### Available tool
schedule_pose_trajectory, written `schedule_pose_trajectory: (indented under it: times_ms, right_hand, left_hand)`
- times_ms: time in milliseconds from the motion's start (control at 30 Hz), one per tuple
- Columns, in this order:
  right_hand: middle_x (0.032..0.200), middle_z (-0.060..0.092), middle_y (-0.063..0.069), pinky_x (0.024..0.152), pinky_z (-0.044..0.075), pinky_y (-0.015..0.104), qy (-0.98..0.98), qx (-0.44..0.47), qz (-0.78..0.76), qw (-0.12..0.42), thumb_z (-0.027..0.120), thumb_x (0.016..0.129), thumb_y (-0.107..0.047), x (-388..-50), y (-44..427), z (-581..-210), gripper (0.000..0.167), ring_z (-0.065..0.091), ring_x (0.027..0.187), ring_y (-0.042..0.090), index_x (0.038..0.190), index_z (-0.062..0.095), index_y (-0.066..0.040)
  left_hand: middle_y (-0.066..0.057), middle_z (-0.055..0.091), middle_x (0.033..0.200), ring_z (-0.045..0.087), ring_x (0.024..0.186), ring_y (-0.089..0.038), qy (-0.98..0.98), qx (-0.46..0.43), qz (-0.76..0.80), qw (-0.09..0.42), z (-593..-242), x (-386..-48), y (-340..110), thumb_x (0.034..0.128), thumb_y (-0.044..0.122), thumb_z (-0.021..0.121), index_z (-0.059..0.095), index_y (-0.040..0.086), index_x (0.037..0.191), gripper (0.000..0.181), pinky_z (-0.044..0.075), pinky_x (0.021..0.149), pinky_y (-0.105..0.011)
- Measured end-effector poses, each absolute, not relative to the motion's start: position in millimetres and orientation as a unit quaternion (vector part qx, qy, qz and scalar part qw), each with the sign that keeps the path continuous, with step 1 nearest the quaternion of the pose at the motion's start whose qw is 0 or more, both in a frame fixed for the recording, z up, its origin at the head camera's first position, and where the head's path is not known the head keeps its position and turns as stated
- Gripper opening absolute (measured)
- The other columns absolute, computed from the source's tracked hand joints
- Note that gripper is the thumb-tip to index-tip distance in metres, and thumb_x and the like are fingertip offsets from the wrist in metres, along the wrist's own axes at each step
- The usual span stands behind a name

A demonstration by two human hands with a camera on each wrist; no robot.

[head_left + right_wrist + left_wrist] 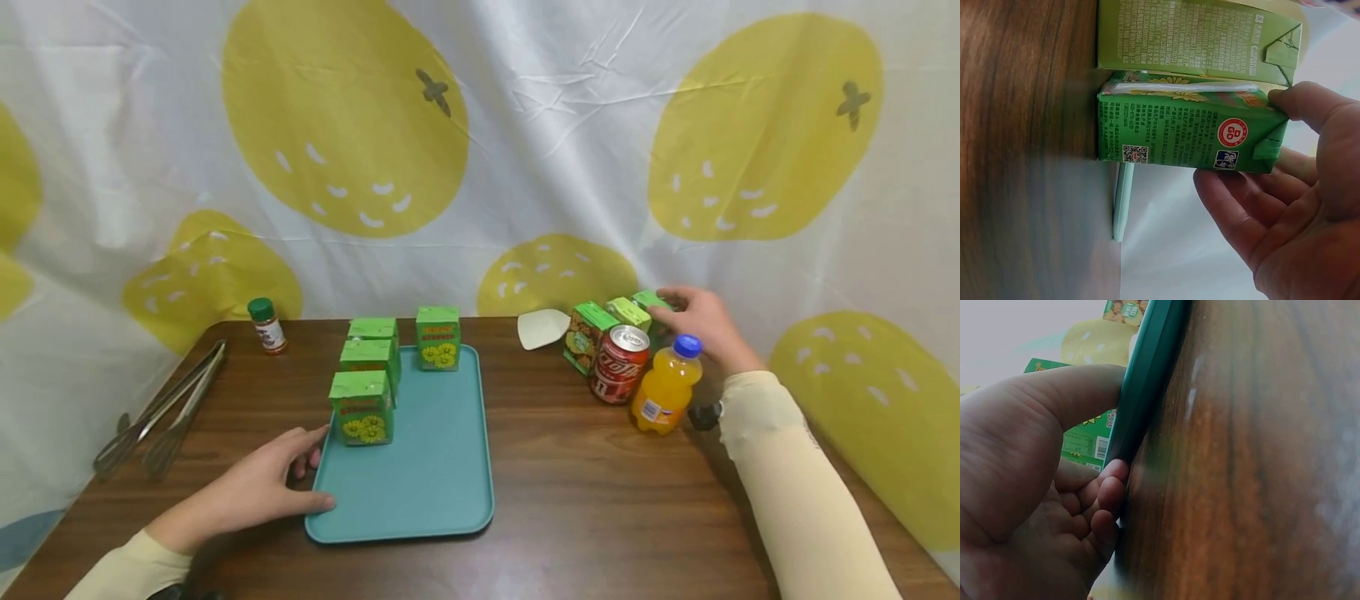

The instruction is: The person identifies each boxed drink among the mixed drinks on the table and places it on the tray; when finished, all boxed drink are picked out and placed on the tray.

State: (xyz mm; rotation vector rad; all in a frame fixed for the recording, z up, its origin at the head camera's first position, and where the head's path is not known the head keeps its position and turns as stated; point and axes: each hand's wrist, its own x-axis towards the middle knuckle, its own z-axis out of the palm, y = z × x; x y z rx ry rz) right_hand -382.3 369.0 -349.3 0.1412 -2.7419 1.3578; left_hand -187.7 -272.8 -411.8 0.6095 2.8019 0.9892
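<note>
My left hand (251, 483) holds the left edge of a teal tray (420, 500), its thumb on the rim and its fingers curled against the side. On the tray, three green drink cartons (365, 421) stand in a row along the left; another carton (438, 337) is at the far edge. At the back right, my right hand (701, 325) pinches a green drink carton (1191, 131) between thumb and fingers. The carton stands upright on the table, beside a lighter green carton (1191, 37). A darker carton with a brown picture (585, 342) is left of these.
A red soda can (620, 367) and an orange drink bottle (666, 387) stand in front of the right-hand cartons. A white scoop-like piece (542, 328) lies behind. Tongs and a whisk (168, 408) and a green-capped spice jar (267, 327) are at the left. A curtain (510, 125) hangs behind.
</note>
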Motion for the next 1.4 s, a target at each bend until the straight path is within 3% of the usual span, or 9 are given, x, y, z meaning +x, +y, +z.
schedule_pose_trajectory:
  times_ms: [400, 533, 667, 800, 1400]
  right_hand:
    - [0.139, 0.066, 0.036, 0.076, 0.061, 0.029, -0.919, 0.055, 0.387, 0.058, 0.075, 0.109, -0.037, -382, 370, -348, 0.069, 0.077, 0.091, 0.026, 0.157, 0.054, 0.008]
    - [0.139, 0.065, 0.036, 0.089, 0.061, 0.042, -0.930, 0.054, 0.359, 0.058, 0.075, 0.108, -0.032, -382, 371, -348, 0.066, 0.073, 0.106, 0.038, 0.157, 0.054, 0.008]
    - [0.146, 0.061, 0.037, 0.104, 0.053, 0.060, -0.943, 0.056, 0.322, 0.057, 0.076, 0.106, -0.021, -384, 372, -349, 0.063, 0.062, 0.122, 0.047, 0.157, 0.053, 0.008]
    - [0.150, 0.057, 0.038, 0.111, 0.047, 0.067, -0.947, 0.059, 0.311, 0.052, 0.076, 0.104, -0.018, -387, 370, -350, 0.065, 0.059, 0.127, 0.051, 0.158, 0.051, 0.008]
    - [0.149, 0.058, 0.037, 0.112, 0.045, 0.069, -0.955, 0.058, 0.285, 0.050, 0.074, 0.104, -0.022, -390, 369, -353, 0.065, 0.059, 0.127, 0.051, 0.157, 0.052, 0.008]
  left_hand:
    - [0.002, 0.055, 0.103, 0.052, 0.091, -0.010, 0.921, 0.202, 0.329, 0.048, -414, -188, -273, 0.0855, 0.046, 0.097, 0.051, -0.014, 0.157, 0.104, 0.046, 0.074, -0.028]
    - [0.002, 0.055, 0.102, 0.052, 0.091, -0.010, 0.922, 0.206, 0.325, 0.047, -413, -189, -273, 0.0856, 0.046, 0.097, 0.051, -0.014, 0.156, 0.103, 0.046, 0.074, -0.029]
    - [0.002, 0.055, 0.102, 0.053, 0.092, -0.010, 0.922, 0.212, 0.321, 0.046, -414, -190, -273, 0.0861, 0.047, 0.097, 0.051, -0.014, 0.156, 0.104, 0.046, 0.075, -0.029]
    - [0.003, 0.055, 0.102, 0.053, 0.092, -0.010, 0.923, 0.208, 0.319, 0.047, -413, -190, -273, 0.0861, 0.047, 0.096, 0.051, -0.014, 0.156, 0.104, 0.046, 0.075, -0.029]
    - [0.002, 0.056, 0.103, 0.052, 0.091, -0.009, 0.923, 0.198, 0.325, 0.049, -415, -189, -274, 0.0854, 0.047, 0.097, 0.050, -0.014, 0.158, 0.106, 0.045, 0.074, -0.028]
